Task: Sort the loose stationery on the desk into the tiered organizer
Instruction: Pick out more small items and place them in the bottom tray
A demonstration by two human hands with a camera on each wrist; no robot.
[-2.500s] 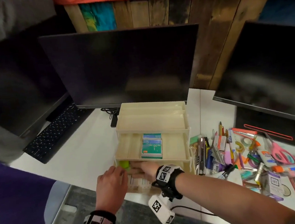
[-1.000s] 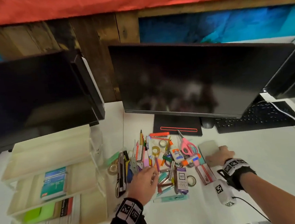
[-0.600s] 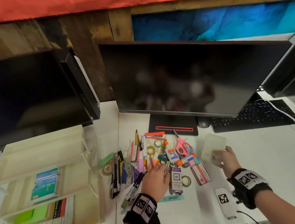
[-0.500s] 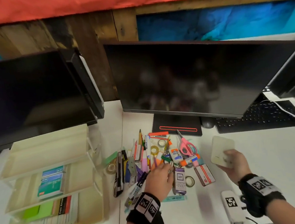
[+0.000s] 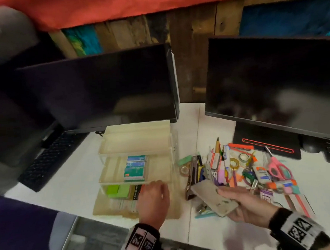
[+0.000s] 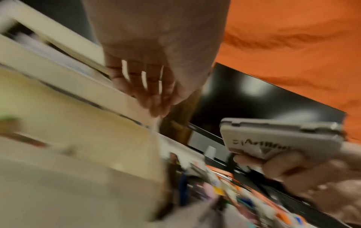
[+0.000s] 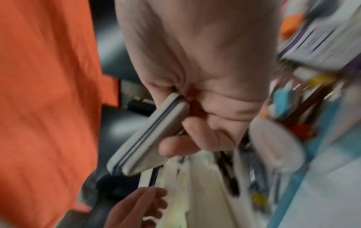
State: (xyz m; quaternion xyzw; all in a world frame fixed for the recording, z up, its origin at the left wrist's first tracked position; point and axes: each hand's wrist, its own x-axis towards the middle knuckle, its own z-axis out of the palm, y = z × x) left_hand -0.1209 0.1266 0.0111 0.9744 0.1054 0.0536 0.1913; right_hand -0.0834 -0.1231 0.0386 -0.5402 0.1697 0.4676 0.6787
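Note:
The cream tiered organizer (image 5: 136,146) stands mid-desk. Its top tier is bare, teal boxes (image 5: 135,168) lie in the middle tier, and green sticky notes (image 5: 116,190) and envelopes sit at the bottom. My left hand (image 5: 155,186) reaches to the front lip of the middle tier with straight fingers (image 6: 152,95) touching it. My right hand (image 5: 231,200) grips a flat pale grey case (image 5: 213,199) just right of the organizer, above the near edge of the loose stationery pile (image 5: 242,166). The case (image 6: 281,137) is closed, thumb and fingers (image 7: 179,146) pinching it.
Two dark monitors (image 5: 102,90) (image 5: 275,84) stand behind the desk. A black keyboard (image 5: 48,159) lies at the left. Pink scissors (image 5: 278,167), glue, tape rolls and pens crowd the pile. The white desk edge (image 5: 88,215) runs close to my wrists.
My right hand picked the grey case up off the desk and carried it left over the pile. My left hand left the pile and went to the organizer's front. The view swung left.

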